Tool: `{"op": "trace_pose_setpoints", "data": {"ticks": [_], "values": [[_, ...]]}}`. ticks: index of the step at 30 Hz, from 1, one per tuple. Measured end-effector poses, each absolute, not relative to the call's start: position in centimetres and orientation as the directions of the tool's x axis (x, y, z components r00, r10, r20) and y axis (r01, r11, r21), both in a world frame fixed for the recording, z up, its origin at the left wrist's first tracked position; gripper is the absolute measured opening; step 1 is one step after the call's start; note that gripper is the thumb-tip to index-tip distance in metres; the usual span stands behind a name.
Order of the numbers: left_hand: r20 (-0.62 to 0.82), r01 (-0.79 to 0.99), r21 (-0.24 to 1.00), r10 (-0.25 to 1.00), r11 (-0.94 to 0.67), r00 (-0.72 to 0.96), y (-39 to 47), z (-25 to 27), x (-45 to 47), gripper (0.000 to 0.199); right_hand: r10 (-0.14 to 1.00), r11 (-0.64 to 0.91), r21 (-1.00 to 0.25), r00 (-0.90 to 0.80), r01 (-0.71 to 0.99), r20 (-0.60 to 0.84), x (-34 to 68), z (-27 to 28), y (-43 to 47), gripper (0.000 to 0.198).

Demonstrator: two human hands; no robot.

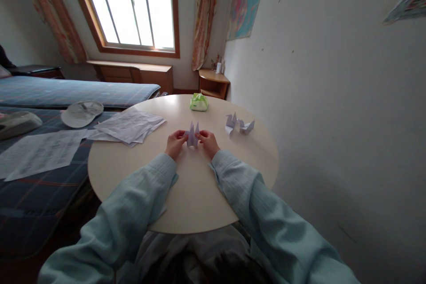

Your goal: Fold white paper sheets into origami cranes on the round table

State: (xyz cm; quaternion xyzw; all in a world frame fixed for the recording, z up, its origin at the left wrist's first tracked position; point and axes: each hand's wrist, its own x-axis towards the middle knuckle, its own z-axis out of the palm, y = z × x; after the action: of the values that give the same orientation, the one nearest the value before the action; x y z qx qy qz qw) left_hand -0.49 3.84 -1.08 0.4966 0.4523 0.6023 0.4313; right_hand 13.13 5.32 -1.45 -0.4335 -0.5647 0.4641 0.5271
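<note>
Between my two hands, just above the round table (196,191), is a folded white paper piece (192,138) with two pointed tips standing up. My left hand (175,144) pinches its left side between thumb and fingers. On the other side, my right hand (208,143) pinches the right edge. To the right lie finished-looking folded paper figures: one paper bird (230,124) with raised points, and another folded paper figure (246,127) beside it.
A green tissue pack (199,102) sits at the table's far edge. Loose paper sheets (131,125) overlap the table's left side. A printed sheet (43,151) and a white cap (82,113) lie on the plaid bed (49,204). A white wall (333,120) runs along the right.
</note>
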Motion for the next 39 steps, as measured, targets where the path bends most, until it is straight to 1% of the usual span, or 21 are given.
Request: {"op": "trace_pose_setpoints", "data": {"ticks": [9,18,32,39], "values": [[0.212,-0.086,0.971,0.968,-0.224,-0.132,3.69,-0.95,-0.44,0.032,0.979,0.192,-0.981,-0.068,-0.013,0.193,13.08,-1.48,5.28,0.021],[0.206,-0.056,0.975,0.97,-0.214,-0.126,3.53,-0.74,-0.4,0.03,0.979,0.196,-0.98,-0.066,0.01,0.195,13.08,-1.44,5.36,0.021],[0.204,-0.085,0.973,0.972,-0.215,-0.12,3.63,-0.86,-0.38,0.032,0.98,0.189,-0.982,-0.064,-0.001,0.188,13.09,-1.35,5.16,0.023],[0.198,-0.05,0.977,0.971,-0.206,-0.131,3.55,-0.81,-0.37,0.032,0.982,0.181,-0.983,-0.06,0.001,0.181,13.08,-1.43,5.31,0.022]]}}
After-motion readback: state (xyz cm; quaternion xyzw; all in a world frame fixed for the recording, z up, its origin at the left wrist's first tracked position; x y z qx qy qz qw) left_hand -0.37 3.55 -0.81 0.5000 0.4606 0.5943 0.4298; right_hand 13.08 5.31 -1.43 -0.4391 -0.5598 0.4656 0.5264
